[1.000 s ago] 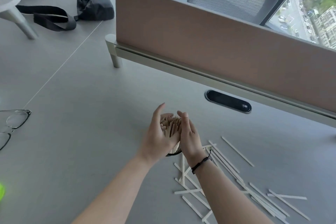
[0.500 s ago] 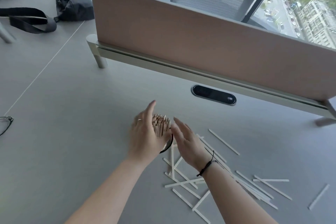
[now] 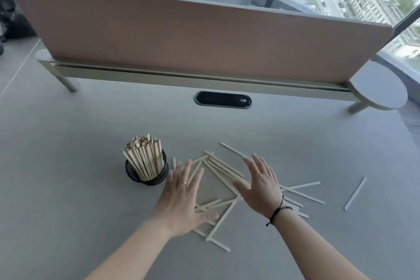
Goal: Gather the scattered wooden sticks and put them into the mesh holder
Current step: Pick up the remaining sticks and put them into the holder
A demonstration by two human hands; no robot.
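Both our hands are open and empty: left hand (image 3: 181,198) and right hand (image 3: 261,186) flank the loose sticks (image 3: 218,173) at lower centre of the table (image 3: 68,188). The holder (image 3: 147,174), already packed, stands just left. We should sweep the palms inward, align the sticks parallel, then lift one tidy bundle.

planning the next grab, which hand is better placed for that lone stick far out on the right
Right. The right hand is open over the pile's right side, nearer the lone stick; the left hand lies across the pile by the holder.
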